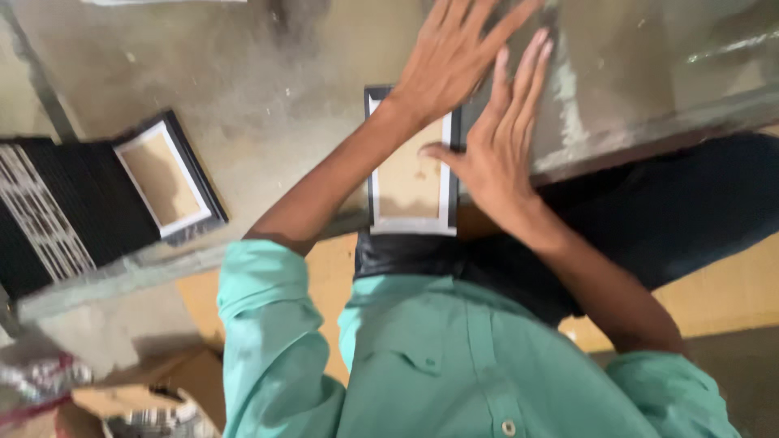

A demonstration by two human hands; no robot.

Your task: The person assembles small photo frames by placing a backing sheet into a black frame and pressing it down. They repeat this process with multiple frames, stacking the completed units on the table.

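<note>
Pressing flat: left hand [445, 65] and right hand [505, 138], fingers spread, on picture frame [411, 182].

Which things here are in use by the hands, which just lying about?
In use: left hand flat on the framed panel; right hand at its right edge.

Lying about: second framed panel on a black stack; cardboard on the floor.

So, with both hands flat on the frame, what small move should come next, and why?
Probably slide the left hand down toward the near end of the frame. Both it and the right hand press the far half, while the near end juts past the slab edge, unsupported.
</note>
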